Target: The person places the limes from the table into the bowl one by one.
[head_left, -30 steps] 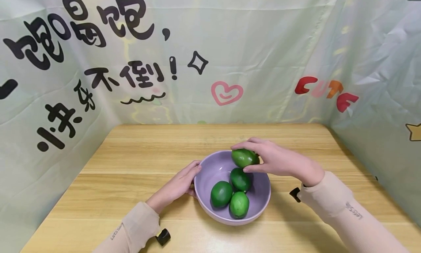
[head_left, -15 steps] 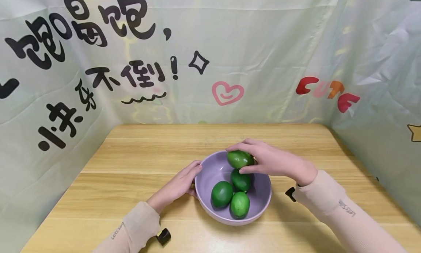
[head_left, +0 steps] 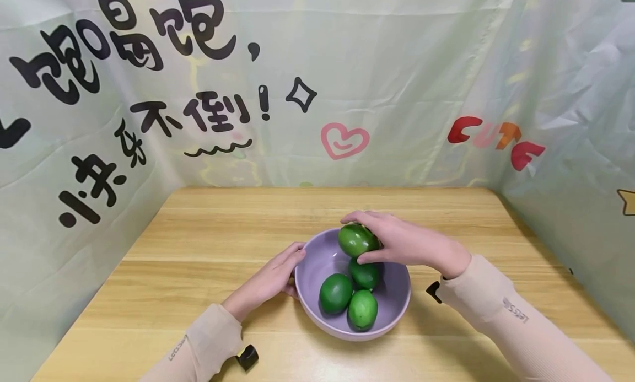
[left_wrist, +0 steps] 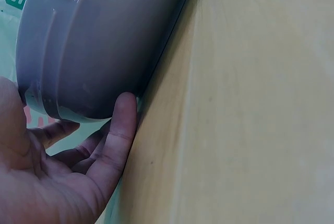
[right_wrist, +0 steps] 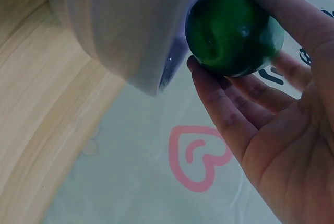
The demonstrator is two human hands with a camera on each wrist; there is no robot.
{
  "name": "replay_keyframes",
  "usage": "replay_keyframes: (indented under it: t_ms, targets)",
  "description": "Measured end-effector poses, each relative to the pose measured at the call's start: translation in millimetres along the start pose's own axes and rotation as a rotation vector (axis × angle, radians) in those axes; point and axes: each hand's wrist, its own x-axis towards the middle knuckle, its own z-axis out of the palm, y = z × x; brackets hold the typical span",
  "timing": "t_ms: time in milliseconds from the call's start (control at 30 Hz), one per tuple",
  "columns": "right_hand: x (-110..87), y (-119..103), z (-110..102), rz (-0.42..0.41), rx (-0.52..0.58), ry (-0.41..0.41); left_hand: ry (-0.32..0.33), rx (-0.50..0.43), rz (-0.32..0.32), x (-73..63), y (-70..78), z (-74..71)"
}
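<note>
A purple bowl [head_left: 310, 269] stands upright on the table. Inside it lie three green limes: a dark one [head_left: 335, 293] at left, a paler one [head_left: 362, 310] in front, and another dark one [head_left: 364, 275] behind, partly covered by my right thumb. My right hand [head_left: 404, 241] grips a glossy green lime [head_left: 358, 240] between thumb and fingers over the bowl's far right side; this lime [right_wrist: 235, 28] also shows in the right wrist view. My left hand [head_left: 273, 274] holds the bowl's left rim, its fingers touching the outer wall [left_wrist: 120, 51] in the left wrist view.
The wooden table [head_left: 208, 244] reaches back to a pale printed cloth [head_left: 397, 68], which hangs behind it and along both sides. Black straps [head_left: 247, 358] show under both wrists.
My right hand has shifted left with the lime, farther in over the bowl. The left hand keeps its place on the rim, and the limes in the bowl stay put.
</note>
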Motion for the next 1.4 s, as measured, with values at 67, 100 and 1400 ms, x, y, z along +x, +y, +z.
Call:
replay_keyframes:
  t_ms: [67, 100, 1400]
  targets:
    - [1.9, 1, 0, 0.0, 0.021, -0.001, 0.0, 0.001, -0.001, -0.2, -0.3, 0.0]
    - [2.6, 1, 0, -0.001, 0.03, -0.001, 0.001, 0.004, 0.0, -0.2, -0.3, 0.0]
    - [28.3, -8, 16, -0.014, -0.051, -0.121, -0.023, -0.01, -0.004, 0.1, -0.4, -2.8]
